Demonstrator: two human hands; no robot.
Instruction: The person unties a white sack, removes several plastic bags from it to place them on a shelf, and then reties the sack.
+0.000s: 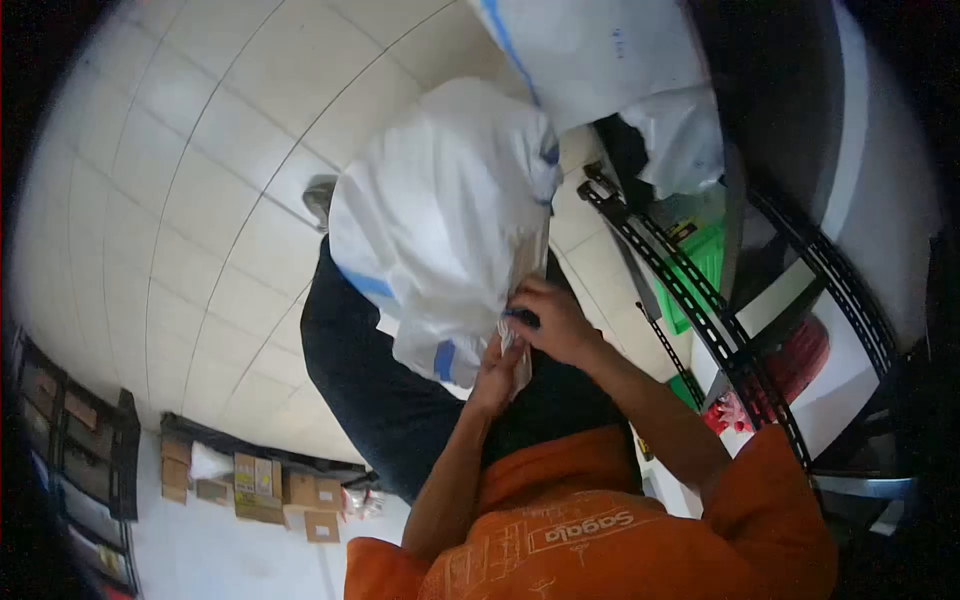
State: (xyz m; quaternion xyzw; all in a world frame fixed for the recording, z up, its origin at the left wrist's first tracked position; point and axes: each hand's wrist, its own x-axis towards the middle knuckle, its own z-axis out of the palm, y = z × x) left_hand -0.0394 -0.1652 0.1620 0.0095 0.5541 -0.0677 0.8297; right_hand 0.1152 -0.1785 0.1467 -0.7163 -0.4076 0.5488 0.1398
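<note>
A large white woven sack (440,190) with blue stripes bulges over my legs. My left hand (497,372) is closed around a bunched fold at the sack's near edge. Just above it, my right hand (556,318) is closed against the same edge. A small dark object (523,317) shows between the right fingers; its kind cannot be made out. The two hands nearly touch, and the sack's far side hides its contents.
Slotted black metal shelving (690,270) stands close on the right, with another white sack (610,60) at its upper end. A green crate (700,270) and a red bundle (790,365) are on it. Cardboard boxes (258,475) line the wall behind at lower left. Pale tiles (230,200) cover the floor.
</note>
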